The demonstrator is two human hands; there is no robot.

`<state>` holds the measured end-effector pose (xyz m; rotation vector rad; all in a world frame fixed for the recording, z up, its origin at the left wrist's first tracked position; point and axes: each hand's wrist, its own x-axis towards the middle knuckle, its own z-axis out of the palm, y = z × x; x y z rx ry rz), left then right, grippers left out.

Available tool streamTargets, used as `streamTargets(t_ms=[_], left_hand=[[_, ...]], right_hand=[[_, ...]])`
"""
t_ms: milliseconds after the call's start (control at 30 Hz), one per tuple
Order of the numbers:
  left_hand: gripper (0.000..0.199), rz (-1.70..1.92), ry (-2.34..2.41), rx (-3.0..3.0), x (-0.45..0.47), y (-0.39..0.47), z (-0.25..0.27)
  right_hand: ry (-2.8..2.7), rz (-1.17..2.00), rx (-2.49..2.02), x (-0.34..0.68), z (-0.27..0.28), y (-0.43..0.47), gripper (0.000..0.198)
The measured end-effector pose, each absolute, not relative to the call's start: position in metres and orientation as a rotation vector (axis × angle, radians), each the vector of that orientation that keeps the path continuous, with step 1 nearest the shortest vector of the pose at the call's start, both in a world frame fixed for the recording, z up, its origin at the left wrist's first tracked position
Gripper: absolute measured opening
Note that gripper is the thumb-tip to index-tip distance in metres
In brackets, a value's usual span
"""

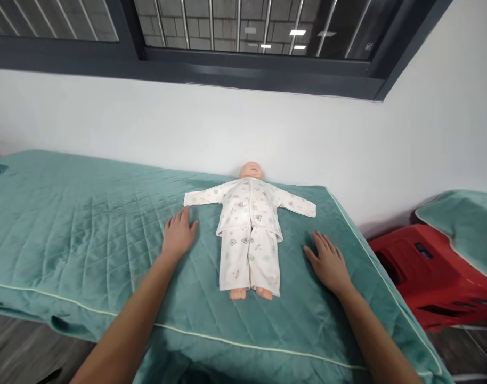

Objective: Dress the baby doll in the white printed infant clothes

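A baby doll (251,170) lies on its back on the green quilted cover (107,224), its head toward the wall. It wears a white patterned long-sleeved top (243,205) and matching trousers (249,258). Both sleeves are stretched out sideways, and the doll's hands do not show. Its bare feet (238,293) stick out of the trouser legs. My left hand (178,233) rests open on the cover, fingertips just below the sleeve cuff on the left. On the other side, my right hand (327,261) lies open on the cover, apart from the doll and below the right sleeve.
Behind the bed runs a white wall (211,128) with a dark-framed window (243,69) and metal bars above. To the right stands a red plastic piece of furniture (439,272), partly under another green cover (467,224). Dark floor (23,346) shows at lower left.
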<state>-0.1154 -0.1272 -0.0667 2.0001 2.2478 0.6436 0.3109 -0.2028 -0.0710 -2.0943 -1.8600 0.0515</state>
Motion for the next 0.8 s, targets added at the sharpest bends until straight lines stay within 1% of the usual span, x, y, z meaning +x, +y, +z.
streamTargets(t_ms=[133, 200, 267, 333, 433, 500, 633, 800], left_hand=[[0.05, 0.817, 1.989, 2.104, -0.095, -0.212, -0.082], [0.044, 0.903, 1.823, 2.106, -0.082, -0.252, -0.089], [0.04, 0.959, 1.76, 2.006, -0.069, -0.281, -0.092], [0.036, 0.975, 1.725, 1.904, -0.058, -0.295, -0.089], [0.026, 0.94, 1.688, 1.835, -0.045, -0.296, -0.078], [0.019, 0.915, 1.692, 1.819, -0.038, -0.291, -0.071], [0.013, 0.927, 1.715, 1.759, -0.032, -0.287, -0.067], [0.011, 1.115, 1.562, 1.491, -0.039, -0.302, -0.072]], right_hand=[[-1.83, 0.297, -1.774, 0.266, -0.072, -0.275, 0.052], [-1.718, 0.448, -1.701, 0.24, -0.067, -0.303, 0.051], [-1.705, 0.513, -1.598, 0.213, -0.059, -0.32, 0.053], [-1.787, 0.468, -1.495, 0.187, -0.049, -0.325, 0.049], [-1.931, 0.296, -1.442, 0.157, -0.04, -0.316, 0.028], [-1.978, 0.171, -1.472, 0.144, -0.039, -0.306, 0.02], [-2.015, 0.049, -1.515, 0.133, -0.042, -0.291, 0.012], [-2.013, 0.083, -1.42, 0.138, -0.04, -0.291, 0.01]])
